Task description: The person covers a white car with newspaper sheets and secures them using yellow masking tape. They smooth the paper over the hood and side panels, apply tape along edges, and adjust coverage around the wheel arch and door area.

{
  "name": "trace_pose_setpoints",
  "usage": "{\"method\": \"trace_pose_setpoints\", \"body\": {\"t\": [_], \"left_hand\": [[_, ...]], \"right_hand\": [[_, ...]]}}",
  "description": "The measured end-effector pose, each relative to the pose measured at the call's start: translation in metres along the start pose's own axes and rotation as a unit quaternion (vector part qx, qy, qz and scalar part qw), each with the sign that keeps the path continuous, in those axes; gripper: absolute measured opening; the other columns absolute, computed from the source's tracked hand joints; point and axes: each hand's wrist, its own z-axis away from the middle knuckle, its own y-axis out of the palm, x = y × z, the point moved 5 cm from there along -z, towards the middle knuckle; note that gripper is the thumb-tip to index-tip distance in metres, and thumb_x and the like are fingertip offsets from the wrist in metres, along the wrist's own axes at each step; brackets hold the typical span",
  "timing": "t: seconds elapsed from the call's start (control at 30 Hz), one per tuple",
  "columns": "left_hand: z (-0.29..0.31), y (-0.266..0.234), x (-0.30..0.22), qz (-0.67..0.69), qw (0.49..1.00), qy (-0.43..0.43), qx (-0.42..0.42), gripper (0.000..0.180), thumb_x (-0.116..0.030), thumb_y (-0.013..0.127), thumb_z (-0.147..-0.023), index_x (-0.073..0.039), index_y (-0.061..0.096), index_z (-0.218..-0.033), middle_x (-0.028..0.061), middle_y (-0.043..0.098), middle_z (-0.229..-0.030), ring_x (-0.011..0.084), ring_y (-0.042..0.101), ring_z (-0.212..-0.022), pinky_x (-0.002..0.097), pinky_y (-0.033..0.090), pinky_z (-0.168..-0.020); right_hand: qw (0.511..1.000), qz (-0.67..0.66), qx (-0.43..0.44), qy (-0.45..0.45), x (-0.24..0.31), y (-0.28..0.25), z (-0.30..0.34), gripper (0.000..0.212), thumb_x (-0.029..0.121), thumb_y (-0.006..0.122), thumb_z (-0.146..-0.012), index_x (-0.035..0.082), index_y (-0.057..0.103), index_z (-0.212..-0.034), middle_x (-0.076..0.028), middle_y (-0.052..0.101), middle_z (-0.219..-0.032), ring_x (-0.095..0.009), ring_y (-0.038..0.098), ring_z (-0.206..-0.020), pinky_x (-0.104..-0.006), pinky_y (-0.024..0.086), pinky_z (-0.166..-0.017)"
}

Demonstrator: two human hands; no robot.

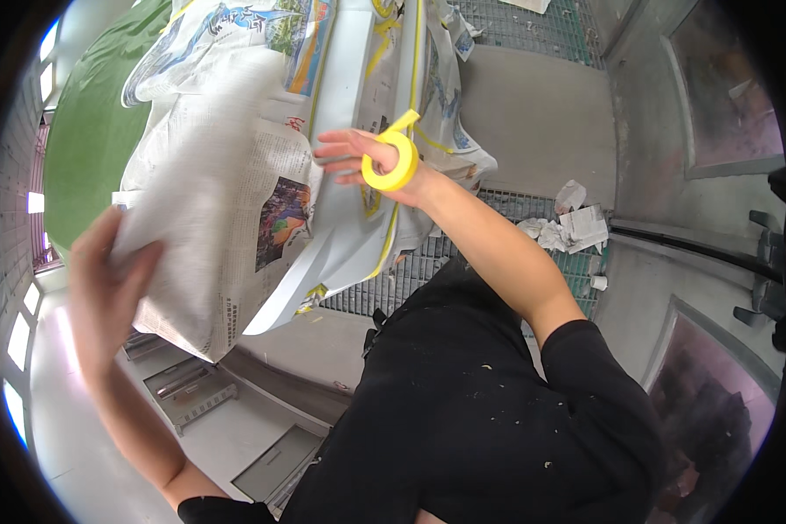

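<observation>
A roll of yellow masking tape (390, 161) is looped over the thumb of my right hand (358, 155), its loose end sticking up. The fingers of that hand are stretched out beside the right edge of a newspaper sheet (262, 166). The sheet covers part of a vehicle-like body, and its left part is smeared by motion. At the sheet's lower left edge is my left hand (105, 279), with thumb and fingers apart. Blur hides whether they touch the paper. A pale, glossy body panel (334, 87) shows between papered areas, bordered by yellow tape.
Green sheeting (105, 131) covers the far left of the body. Torn paper (576, 229) lies on the metal floor grating (533, 35) to the right. A grey plate (541, 113) lies across the floor. A wall with windows (734, 79) bounds the right side.
</observation>
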Motion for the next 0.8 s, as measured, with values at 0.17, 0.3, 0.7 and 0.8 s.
{"method": "trace_pose_setpoints", "body": {"t": [0.17,0.3,0.7,0.8], "left_hand": [[0.058,-0.116,0.089,-0.111,0.977,-0.183,-0.017,0.057,-0.01,0.072,-0.095,0.004,0.053,-0.147,0.0184,0.062,-0.139,0.0262,0.061,-0.126,0.0383,0.051,-0.103],[0.074,-0.127,0.094,-0.271,0.943,-0.183,-0.057,0.081,-0.02,0.079,-0.089,-0.003,0.041,-0.159,0.0184,0.054,-0.153,0.0324,0.056,-0.137,0.044,0.046,-0.113],[-0.111,0.066,-0.047,-0.384,0.902,0.044,0.191,0.045,-0.008,0.09,-0.066,-0.004,0.072,-0.107,0.0147,0.072,-0.103,0.0297,0.064,-0.116,0.0484,0.036,-0.125],[-0.075,0.048,-0.063,-0.325,0.915,0.046,0.233,0.027,-0.005,0.089,-0.065,-0.003,0.068,-0.082,0.0126,0.069,-0.085,0.0327,0.066,-0.096,0.0481,0.048,-0.112]], "right_hand": [[0.985,0.013,-0.157,-0.062,-0.005,-0.014,-0.033,0.041,0.041,0.065,-0.103,0.007,0.065,-0.126,-0.009,0.07,-0.12,-0.022,0.068,-0.112,-0.0363,0.053,-0.095],[0.957,0.037,-0.276,-0.082,-0.037,-0.037,-0.019,0.032,0.039,0.064,-0.103,0.009,0.066,-0.11,-0.006,0.07,-0.11,-0.019,0.068,-0.107,-0.0334,0.052,-0.089],[0.987,0.107,-0.11,0.036,-0.07,-0.018,-0.027,0.058,0.049,0.057,-0.103,0.005,0.062,-0.14,-0.008,0.068,-0.132,-0.02,0.062,-0.123,-0.0373,0.045,-0.104],[0.998,0.05,-0.04,0.016,-0.065,-0.007,-0.037,0.055,0.044,0.054,-0.105,0.003,0.061,-0.14,-0.009,0.067,-0.132,-0.019,0.061,-0.123,-0.0365,0.044,-0.108]]}}
